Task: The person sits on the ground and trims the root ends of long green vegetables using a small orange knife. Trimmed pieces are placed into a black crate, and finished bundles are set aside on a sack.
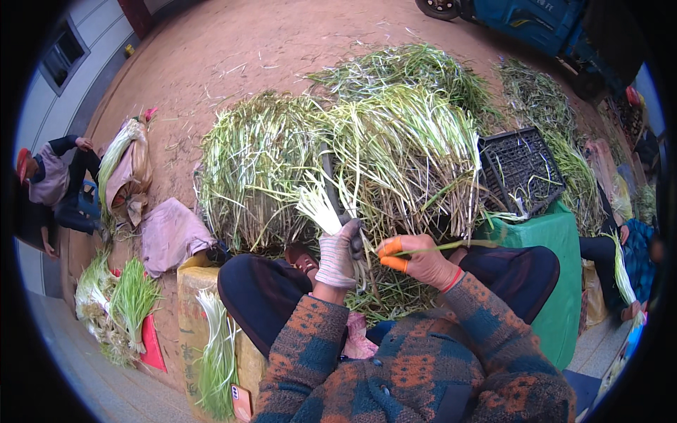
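Observation:
My left hand (337,259), in a striped knit glove with dark grey fingertips, grips a small bunch of pale-stalked greens (319,209), likely green onions or garlic shoots. The white ends point up and away from me. Just to its right, my right hand (426,263) wears orange finger covers on its thumb and forefinger. Between them it pinches a thin green leaf (455,245), which trails off to the right. In front of both hands, two large heaps of the same greens, a left heap (259,164) and a right heap (407,143), lie side by side. Loose trimmings (391,301) cover the ground between my legs.
A black plastic crate (521,169) stands beyond the green-covered block (555,280) on my right. At my left, a yellow box (193,301) bears a bunch of greens (216,354) and a phone (241,403). People sit at far left (53,177) and far right (637,259). A blue vehicle (534,24) is parked behind.

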`<state>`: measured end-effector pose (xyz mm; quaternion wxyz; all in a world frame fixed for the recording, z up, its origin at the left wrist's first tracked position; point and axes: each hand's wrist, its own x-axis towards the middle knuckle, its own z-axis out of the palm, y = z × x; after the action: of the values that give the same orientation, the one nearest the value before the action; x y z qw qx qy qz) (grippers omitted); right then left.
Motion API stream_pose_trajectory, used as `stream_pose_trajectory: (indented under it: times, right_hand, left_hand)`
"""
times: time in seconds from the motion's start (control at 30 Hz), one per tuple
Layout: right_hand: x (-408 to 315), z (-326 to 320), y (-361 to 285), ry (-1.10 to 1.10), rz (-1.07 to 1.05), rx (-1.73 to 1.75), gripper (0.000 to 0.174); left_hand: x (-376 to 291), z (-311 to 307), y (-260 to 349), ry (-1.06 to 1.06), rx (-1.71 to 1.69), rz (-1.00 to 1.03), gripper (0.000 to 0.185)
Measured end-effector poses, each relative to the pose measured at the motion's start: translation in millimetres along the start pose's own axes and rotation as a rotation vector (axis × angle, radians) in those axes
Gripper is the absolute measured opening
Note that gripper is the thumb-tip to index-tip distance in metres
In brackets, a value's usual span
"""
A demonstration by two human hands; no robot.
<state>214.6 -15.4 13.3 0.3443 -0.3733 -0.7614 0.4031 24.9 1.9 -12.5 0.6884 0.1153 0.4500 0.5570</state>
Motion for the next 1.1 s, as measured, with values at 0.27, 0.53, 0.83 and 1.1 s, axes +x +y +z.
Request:
stream_pose_trajectory:
  times: [0.27, 0.53, 0.83, 1.1]
  right_hand:
    - [-74, 16, 19, -0.644, 0.052, -0.628, 0.011]
    - [-64, -5, 25, -0.798, 0.508, -0.575, 0.025]
    - [52, 3, 2, 0.080, 0.574, 0.326, 0.027]
    - [45, 24, 37, 0.250, 0.471, 0.343, 0.014]
  left_hand:
    - [5, 1, 11, 0.073, 0.055, 0.152, 0.018]
    - [-3, 1, 13, 0.034, 0.024, 0.197, 0.019]
    - [3, -2, -6, -0.092, 0.211, 0.052, 0.015]
    - [14, -4, -24, -0.057, 0.077, -0.003, 0.007]
